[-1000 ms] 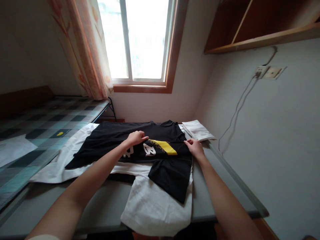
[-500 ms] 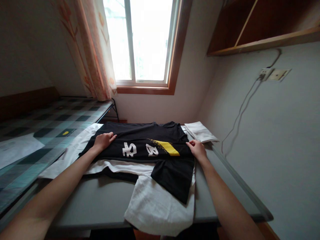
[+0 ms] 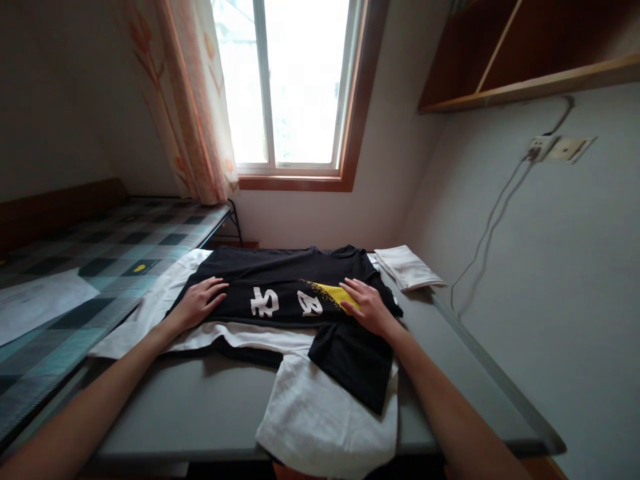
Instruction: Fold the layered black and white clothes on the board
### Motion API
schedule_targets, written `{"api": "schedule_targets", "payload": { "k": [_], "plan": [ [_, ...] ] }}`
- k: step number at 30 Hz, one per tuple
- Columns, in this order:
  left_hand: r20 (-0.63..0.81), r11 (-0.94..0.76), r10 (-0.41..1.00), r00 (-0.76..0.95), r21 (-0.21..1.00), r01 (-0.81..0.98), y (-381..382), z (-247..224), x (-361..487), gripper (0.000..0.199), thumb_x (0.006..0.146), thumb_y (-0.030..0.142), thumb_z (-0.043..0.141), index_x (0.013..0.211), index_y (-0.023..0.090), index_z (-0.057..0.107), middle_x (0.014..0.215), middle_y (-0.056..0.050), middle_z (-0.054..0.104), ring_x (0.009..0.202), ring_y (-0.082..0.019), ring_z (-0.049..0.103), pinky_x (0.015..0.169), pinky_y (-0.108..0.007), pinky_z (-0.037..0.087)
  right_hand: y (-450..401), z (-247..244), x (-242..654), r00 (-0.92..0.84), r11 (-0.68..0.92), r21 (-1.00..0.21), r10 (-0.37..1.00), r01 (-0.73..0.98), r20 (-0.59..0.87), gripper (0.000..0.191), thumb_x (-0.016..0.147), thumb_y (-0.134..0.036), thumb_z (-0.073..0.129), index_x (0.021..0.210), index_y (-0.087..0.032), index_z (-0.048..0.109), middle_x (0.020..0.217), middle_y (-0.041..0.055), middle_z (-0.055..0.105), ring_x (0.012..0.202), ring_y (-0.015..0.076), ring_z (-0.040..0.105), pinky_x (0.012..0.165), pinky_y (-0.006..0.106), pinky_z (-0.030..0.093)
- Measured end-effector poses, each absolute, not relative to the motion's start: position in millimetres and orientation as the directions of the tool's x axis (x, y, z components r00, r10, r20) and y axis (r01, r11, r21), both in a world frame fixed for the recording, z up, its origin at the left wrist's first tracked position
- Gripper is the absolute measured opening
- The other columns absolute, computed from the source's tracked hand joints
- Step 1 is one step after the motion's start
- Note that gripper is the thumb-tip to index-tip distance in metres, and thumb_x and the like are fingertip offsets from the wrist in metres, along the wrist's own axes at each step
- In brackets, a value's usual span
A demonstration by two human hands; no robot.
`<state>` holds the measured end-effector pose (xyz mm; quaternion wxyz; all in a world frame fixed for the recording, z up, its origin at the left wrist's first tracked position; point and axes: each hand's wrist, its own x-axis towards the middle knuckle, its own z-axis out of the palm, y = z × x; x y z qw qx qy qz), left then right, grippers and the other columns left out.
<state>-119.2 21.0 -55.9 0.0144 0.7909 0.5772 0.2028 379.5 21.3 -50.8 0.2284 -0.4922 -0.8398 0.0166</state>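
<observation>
A black T-shirt (image 3: 280,273) with white lettering and a yellow stripe lies spread over a white shirt (image 3: 330,410) on the grey table. My left hand (image 3: 203,301) rests on the black cloth at the left, its fingers extended. On the yellow stripe, near the other end, lies my right hand (image 3: 367,305), flat with its fingers apart. The black sleeve folds toward me over the white one, which hangs past the table's near edge. Neither hand grips any cloth.
A folded white cloth (image 3: 407,267) sits at the table's back right corner. Left of the grey table (image 3: 220,410) is a bed (image 3: 165,230) with a checked cover and a paper sheet (image 3: 47,300). A cord (image 3: 487,233) hangs down the right wall from a socket.
Both hands have gone from pinching the black T-shirt to lying open on it. My right hand has shifted left from the shirt's right edge onto the yellow stripe.
</observation>
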Motion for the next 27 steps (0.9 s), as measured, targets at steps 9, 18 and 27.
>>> {"api": "schedule_targets", "payload": {
  "k": [9,18,27],
  "plan": [
    [0.081,-0.238,0.97,0.228,0.144,0.961,23.4,-69.9,-135.5,0.061,0.096,0.057,0.034,0.151,0.03,0.04,0.16,-0.004,0.034,0.149,-0.029,0.027,0.119,-0.052,0.019,22.8,-61.3,380.2,-0.378,0.382,-0.083,0.924,0.92,0.063,0.068,0.097,-0.064,0.028,0.155,-0.029,0.035,0.162,0.006,0.029,0.15,0.0276,0.023,0.12,0.052,0.017],
    [0.26,-0.198,0.952,0.159,0.131,0.971,14.0,-75.8,-136.9,0.06,0.097,0.057,0.033,0.142,0.023,0.054,0.152,-0.01,0.046,0.145,-0.03,0.036,0.118,-0.054,0.025,24.6,-54.1,391.0,-0.263,0.263,-0.017,0.964,0.965,-0.036,0.074,0.097,-0.066,0.017,0.157,-0.026,0.03,0.164,0.0081,0.023,0.151,0.0273,0.019,0.121,0.052,0.011],
    [0.484,-0.467,0.812,0.328,0.201,0.861,-4.0,-60.9,-119.2,0.034,0.092,0.045,0.054,0.108,0.021,0.073,0.112,-0.011,0.066,0.11,-0.025,0.06,0.1,-0.041,0.047,23.2,-46.0,407.7,-0.238,0.24,-0.161,0.971,0.957,0.034,0.074,0.091,-0.061,0.044,0.154,-0.022,0.037,0.16,0.0136,0.033,0.149,0.0342,0.022,0.118,0.062,0.014]
  ]
}}
